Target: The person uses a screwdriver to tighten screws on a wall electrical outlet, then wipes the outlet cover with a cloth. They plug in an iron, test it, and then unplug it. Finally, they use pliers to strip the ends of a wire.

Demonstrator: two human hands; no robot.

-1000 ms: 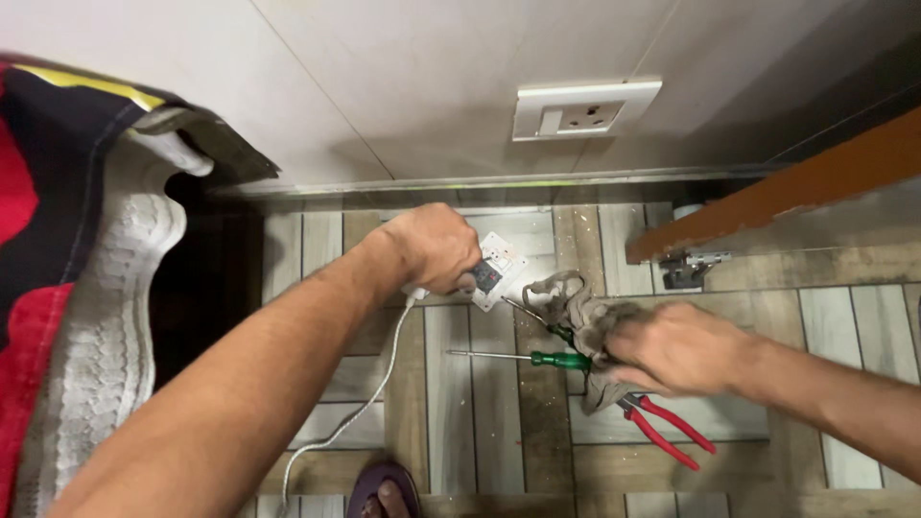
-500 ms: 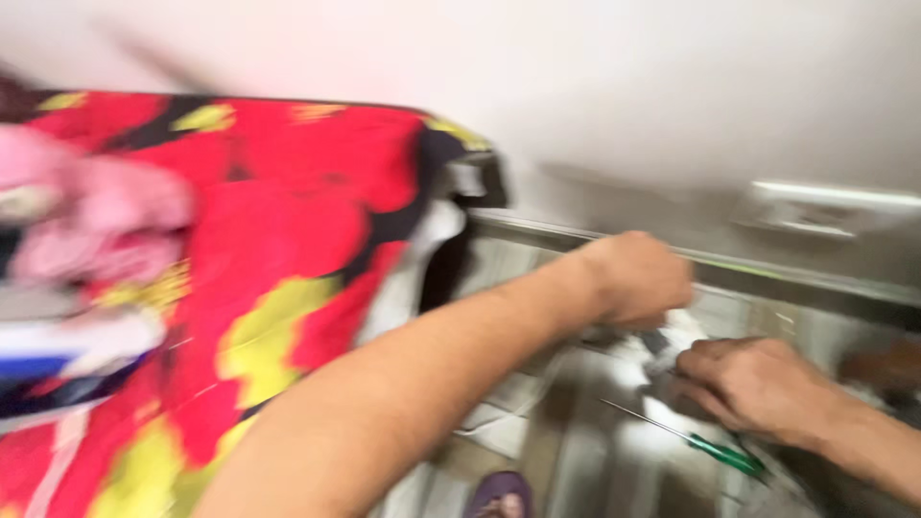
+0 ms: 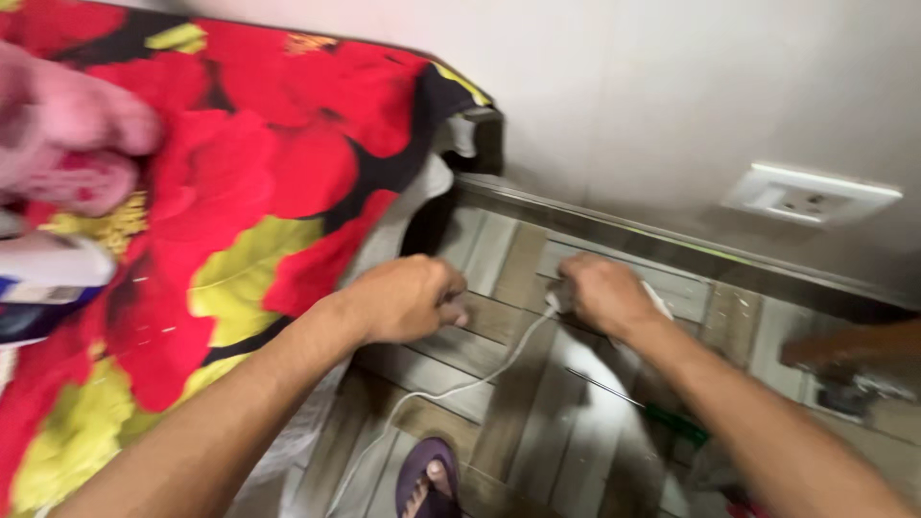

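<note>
Apparently midway, the right hand [image 3: 600,291] grips a white plug [image 3: 554,301] with its cord [image 3: 451,388] on the floor [image 3: 499,288] by the wall, the left hand [image 3: 408,297] fisted, seemingly empty, screwdriver [image 3: 662,412] untouched.

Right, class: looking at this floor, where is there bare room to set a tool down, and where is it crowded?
Bare tiles lie between the white cable and the green-handled screwdriver, below both hands. Another strip runs along the metal skirting, under the wall socket. It is crowded where the left hand and right hand meet at the cable end, beside the flowered bedcover.
</note>
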